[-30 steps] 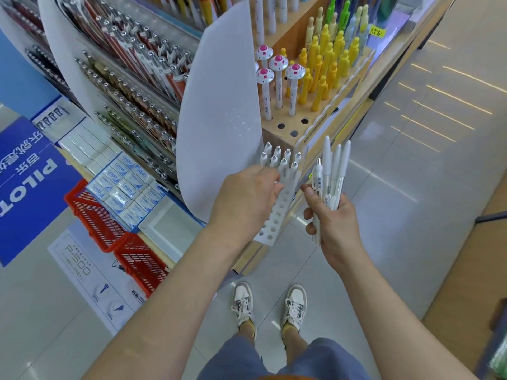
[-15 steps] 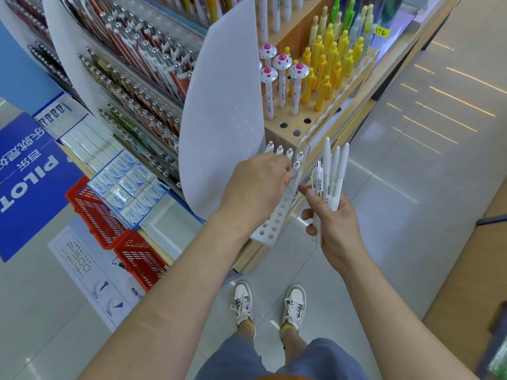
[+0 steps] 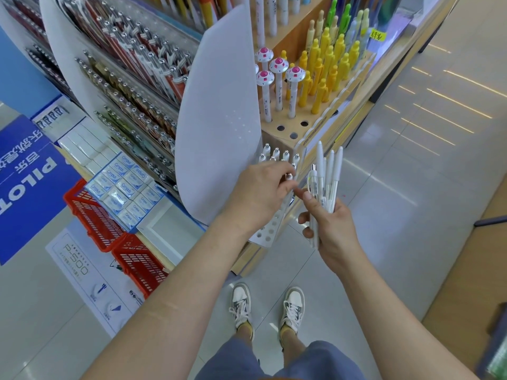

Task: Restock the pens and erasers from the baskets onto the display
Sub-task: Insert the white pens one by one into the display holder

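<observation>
While the right hand (image 3: pixel 329 226) clenched spare white plastic pens (image 3: pixel 326 176), the left hand (image 3: pixel 260 193) fingers (image 3: pixel 288 185) pinched one silver-tipped pen (image 3: pixel 288 176) into the white perforated rack (image 3: pixel 270 229).

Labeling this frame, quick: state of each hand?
Left hand: fingers closed on one pen at the white rack.
Right hand: closed on a bunch of white pens.

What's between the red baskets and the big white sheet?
In the head view, boxed erasers on the shelf sit between the red baskets and the white sheet.
</observation>
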